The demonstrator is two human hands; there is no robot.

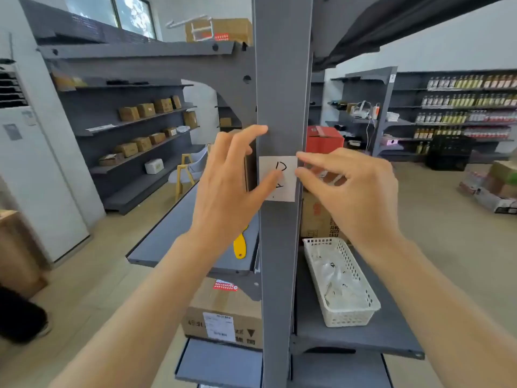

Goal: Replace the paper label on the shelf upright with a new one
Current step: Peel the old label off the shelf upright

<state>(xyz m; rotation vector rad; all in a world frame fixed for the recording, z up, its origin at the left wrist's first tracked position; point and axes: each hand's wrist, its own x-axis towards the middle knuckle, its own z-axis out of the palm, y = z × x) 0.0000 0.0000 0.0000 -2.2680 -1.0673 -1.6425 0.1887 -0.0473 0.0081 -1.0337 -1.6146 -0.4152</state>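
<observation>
Label (pixel 279 179) flat on upright (pixel 282 79): pinned by left hand (pixel 226 189) thumb, right edge pinched by right hand (pixel 349 191), probably for alignment.

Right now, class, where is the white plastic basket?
In the head view, the white basket sits on the grey shelf right of the upright, below the right hand.

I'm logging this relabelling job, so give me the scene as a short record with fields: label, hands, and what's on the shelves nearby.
label: white paper square with handwritten marks, on the grey upright
left hand: thumb on the label's face, index finger on the upright above
right hand: fingertips at the label's right edge
basket: white, on the shelf right of the upright, holding crumpled papers
scraper: yellow, on the left shelf, partly hidden by the left hand
</observation>
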